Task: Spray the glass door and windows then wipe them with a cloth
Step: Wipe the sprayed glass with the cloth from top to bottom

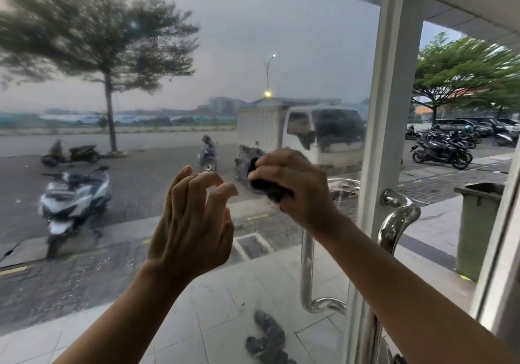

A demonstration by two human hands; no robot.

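Note:
A tinted glass door (197, 68) fills most of the view, with fine spray droplets on its upper left. My right hand (292, 183) grips a bunched dark cloth (263, 184) against the glass at mid height. My left hand (194, 217) is raised just left of it, fingers loosely curled and holding nothing. A chrome door handle (394, 223) curves down along the white door frame (385, 110) to the right of my right hand. No spray bottle is in view.
A clear window pane (455, 138) lies right of the frame, with a green bin (478, 223) outside behind it. Through the glass are parked scooters (73, 194), a white truck (304, 135) and trees. Dark sandals (267, 338) lie on the tiled floor outside.

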